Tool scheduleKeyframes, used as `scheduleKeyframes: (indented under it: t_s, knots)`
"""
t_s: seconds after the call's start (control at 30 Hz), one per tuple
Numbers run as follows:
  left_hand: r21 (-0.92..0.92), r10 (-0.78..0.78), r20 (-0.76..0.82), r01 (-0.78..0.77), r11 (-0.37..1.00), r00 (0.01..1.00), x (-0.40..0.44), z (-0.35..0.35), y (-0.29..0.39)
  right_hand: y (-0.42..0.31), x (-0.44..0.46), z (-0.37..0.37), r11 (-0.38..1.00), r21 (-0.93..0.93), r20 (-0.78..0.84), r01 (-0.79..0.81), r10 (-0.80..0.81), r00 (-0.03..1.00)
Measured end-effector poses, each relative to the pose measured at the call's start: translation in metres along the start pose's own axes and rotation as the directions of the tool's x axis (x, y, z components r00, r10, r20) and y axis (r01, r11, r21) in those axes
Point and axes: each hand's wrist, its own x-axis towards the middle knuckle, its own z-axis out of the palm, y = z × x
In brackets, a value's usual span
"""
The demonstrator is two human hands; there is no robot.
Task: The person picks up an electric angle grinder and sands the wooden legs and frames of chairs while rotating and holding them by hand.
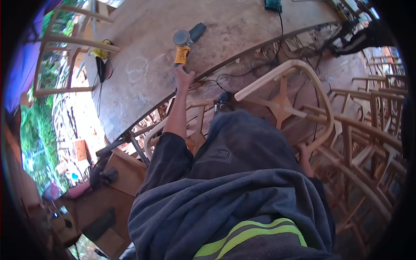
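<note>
My left hand (pixel 185 78) is closed around the rear of a yellow angle grinder (pixel 182 54) at the table's near edge. The grinder's round grey disc (pixel 181 37) points away from me, over the tabletop. Just beyond the disc lies a dark grey-green piece (pixel 198 32) whose kind I cannot make out. On my right side, my right hand (pixel 304 155) grips the lower part of a pale wooden chair frame (pixel 328 125) with a rounded, bent rail. The frame is tilted beside my body, and some of my right fingers are hidden behind the wood.
The large table (pixel 147 34) carries a second yellow power tool (pixel 100 54), a wooden chair frame (pixel 71 41) and a green tool (pixel 273 5). Cables (pixel 247 71) trail below its edge. Many stacked wooden chairs (pixel 372 125) crowd the right. Another person's dark-clothed limb (pixel 364 39) shows upper right.
</note>
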Motion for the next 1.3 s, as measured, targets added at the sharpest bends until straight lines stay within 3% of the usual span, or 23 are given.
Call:
scheduleKeyframes:
  t_s: [0.03,0.07,0.1,0.13,0.17,0.2,0.23,0.33,0.4,0.47,0.6,0.67,0.73,0.8,0.83,0.93,1.0,1.03,1.1,1.2,1.23,1.27,1.3]
  knots:
    - [0.023,-0.047,0.059,0.046,0.999,0.997,0.016,-0.005,-0.014,0.010,0.022,0.003,0.957,0.171,0.162,0.234,-0.261,0.952]
    - [0.044,-0.097,0.121,0.092,0.995,0.988,0.030,-0.007,-0.023,-0.034,0.005,-0.025,0.873,0.386,-0.101,0.296,-0.279,0.955]
    - [0.086,-0.106,0.162,0.093,0.992,0.981,0.042,-0.006,-0.033,-0.073,0.004,-0.040,0.943,-0.159,0.188,0.291,-0.260,0.947]
    - [0.123,-0.118,0.195,0.095,0.988,0.974,0.056,-0.003,-0.040,-0.100,-0.005,-0.059,0.953,-0.034,0.089,0.302,-0.298,0.950]
    - [0.172,-0.045,0.178,0.013,0.985,0.983,0.069,0.003,-0.049,-0.158,-0.042,-0.080,0.908,0.394,-0.086,0.144,-0.120,0.989]
    - [0.224,0.027,0.171,-0.066,0.972,0.985,0.074,0.009,-0.055,-0.217,-0.073,-0.113,0.913,0.393,0.001,0.112,-0.122,0.992]
    - [0.254,0.007,0.236,-0.069,0.965,0.972,0.077,0.006,-0.045,-0.255,-0.089,-0.123,0.840,0.505,0.000,0.199,-0.231,0.973]
    - [0.164,-0.084,0.300,0.036,0.986,0.950,0.090,0.014,-0.036,-0.339,-0.106,-0.117,0.606,0.795,0.194,0.020,-0.285,0.939]
    - [0.171,-0.119,0.329,0.065,0.983,0.937,0.094,0.015,-0.032,-0.372,-0.091,-0.090,0.667,0.745,0.285,0.020,-0.345,0.895]
    - [0.152,-0.173,0.299,0.132,0.980,0.938,0.090,0.015,-0.034,-0.403,-0.075,-0.069,0.802,0.597,0.419,-0.011,-0.300,0.857]
    - [0.249,-0.172,0.230,0.113,0.962,0.958,0.085,0.006,-0.017,-0.436,-0.054,-0.042,0.893,0.450,0.401,0.027,-0.229,0.887]
    - [0.261,-0.213,0.247,0.147,0.954,0.945,0.083,0.000,-0.009,-0.439,-0.056,-0.034,0.902,0.360,0.124,0.237,-0.298,0.946]
    - [0.261,-0.233,0.257,0.165,0.951,0.938,0.084,-0.001,-0.007,-0.446,-0.055,-0.049,0.932,0.296,0.178,0.209,-0.269,0.947]
    - [0.258,-0.225,0.256,0.157,0.953,0.940,0.085,-0.001,-0.006,-0.455,-0.047,-0.060,0.912,0.388,0.339,-0.133,-0.007,0.941]
    - [0.256,-0.222,0.256,0.156,0.954,0.941,0.085,-0.001,-0.007,-0.456,-0.045,-0.064,0.911,0.390,0.337,-0.133,-0.007,0.941]
    - [0.218,-0.167,0.234,0.116,0.969,0.958,0.083,0.001,-0.009,-0.466,-0.058,-0.078,0.782,0.550,0.460,-0.293,0.010,0.888]
    - [0.256,-0.184,0.237,0.121,0.959,0.954,0.085,0.003,-0.010,-0.481,-0.070,-0.071,0.528,0.739,0.432,-0.419,0.105,0.896]
    - [0.247,-0.160,0.247,0.098,0.964,0.956,0.085,0.005,-0.012,-0.484,-0.071,-0.067,0.404,0.776,0.506,-0.484,0.058,0.861]
    - [0.249,-0.144,0.207,0.090,0.964,0.968,0.084,0.009,-0.017,-0.495,-0.088,-0.056,0.298,0.844,0.465,-0.446,0.010,0.885]
    - [0.261,-0.173,0.210,0.116,0.958,0.962,0.085,0.008,-0.013,-0.506,-0.090,-0.022,0.190,0.911,0.347,-0.367,0.130,0.929]
    - [0.261,-0.159,0.216,0.100,0.960,0.963,0.088,0.007,-0.010,-0.494,-0.072,0.014,0.224,0.942,0.219,-0.249,0.150,0.964]
    - [0.265,-0.181,0.229,0.118,0.957,0.956,0.089,0.007,-0.009,-0.495,-0.069,0.010,0.210,0.944,0.222,-0.253,0.159,0.962]
    - [0.273,-0.209,0.245,0.140,0.952,0.947,0.087,0.006,-0.010,-0.495,-0.073,0.002,0.376,0.897,0.171,-0.234,0.193,0.966]
